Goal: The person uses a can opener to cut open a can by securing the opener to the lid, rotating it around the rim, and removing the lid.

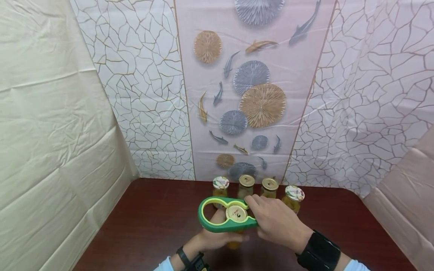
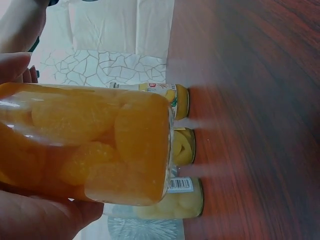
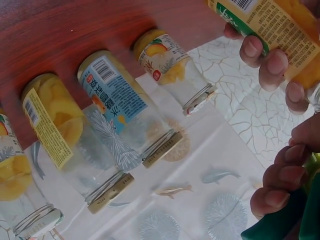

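My left hand grips a glass jar of orange fruit pieces in syrup, holding it upright above the table. Its yellow and green label shows in the right wrist view. A green jar opener with a light-green inner edge lies around the jar's gold lid. My right hand grips the opener's handles on the right side; in the right wrist view its curled fingers show beside the green handle.
Several fruit jars stand in a row behind: one with a white patterned lid, two with gold lids, and another white-lidded one at the right. They stand on a dark red wooden table before a patterned cloth backdrop.
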Demonstrator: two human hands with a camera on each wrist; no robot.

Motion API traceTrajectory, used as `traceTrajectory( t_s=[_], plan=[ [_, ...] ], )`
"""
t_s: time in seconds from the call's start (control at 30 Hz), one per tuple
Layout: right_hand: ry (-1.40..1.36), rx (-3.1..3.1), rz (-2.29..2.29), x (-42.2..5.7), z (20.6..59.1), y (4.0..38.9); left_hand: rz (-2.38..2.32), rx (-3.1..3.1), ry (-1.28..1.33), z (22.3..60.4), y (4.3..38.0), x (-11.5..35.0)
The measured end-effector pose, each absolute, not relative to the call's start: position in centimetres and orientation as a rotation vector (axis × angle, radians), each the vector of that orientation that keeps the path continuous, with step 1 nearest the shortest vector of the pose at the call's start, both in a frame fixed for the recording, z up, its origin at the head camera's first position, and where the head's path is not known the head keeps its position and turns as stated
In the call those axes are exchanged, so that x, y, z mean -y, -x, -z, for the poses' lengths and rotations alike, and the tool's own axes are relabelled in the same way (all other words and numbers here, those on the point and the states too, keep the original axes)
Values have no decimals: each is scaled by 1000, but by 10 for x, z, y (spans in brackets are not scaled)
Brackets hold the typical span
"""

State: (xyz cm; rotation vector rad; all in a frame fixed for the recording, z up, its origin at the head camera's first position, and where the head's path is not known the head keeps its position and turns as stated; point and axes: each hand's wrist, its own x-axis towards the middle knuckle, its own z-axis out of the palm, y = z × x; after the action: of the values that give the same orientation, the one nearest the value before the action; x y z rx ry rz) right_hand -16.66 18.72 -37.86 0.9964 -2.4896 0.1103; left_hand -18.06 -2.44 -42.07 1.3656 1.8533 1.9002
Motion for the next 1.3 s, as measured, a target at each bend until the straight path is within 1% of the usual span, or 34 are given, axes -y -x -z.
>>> traceTrajectory(
  t_s=[0.07,0.17,0.23,0.33,0.53,0.6,0.97,1.3],
  plan=[
    [-992,2493,-111,-188,379,167,-1890,-1842,-1322,417,179,25],
    [-993,2492,-110,-188,379,166,-1890,-1844,-1340,415,178,24],
    [-992,2482,-113,-189,378,166,-1896,-1858,-1378,418,179,24],
    [-986,2457,-112,-192,376,167,-1898,-1885,-1351,430,186,22],
    [-940,2442,-100,-200,374,170,-1883,-1912,-1017,450,192,28],
    [-913,2454,-99,-204,374,171,-1871,-1919,-946,455,192,33],
    [-734,2560,-54,-233,380,179,-1726,-2185,-1015,465,187,72],
    [-729,2559,-77,-240,387,181,-1787,-2188,-1053,465,185,85]
  ],
)
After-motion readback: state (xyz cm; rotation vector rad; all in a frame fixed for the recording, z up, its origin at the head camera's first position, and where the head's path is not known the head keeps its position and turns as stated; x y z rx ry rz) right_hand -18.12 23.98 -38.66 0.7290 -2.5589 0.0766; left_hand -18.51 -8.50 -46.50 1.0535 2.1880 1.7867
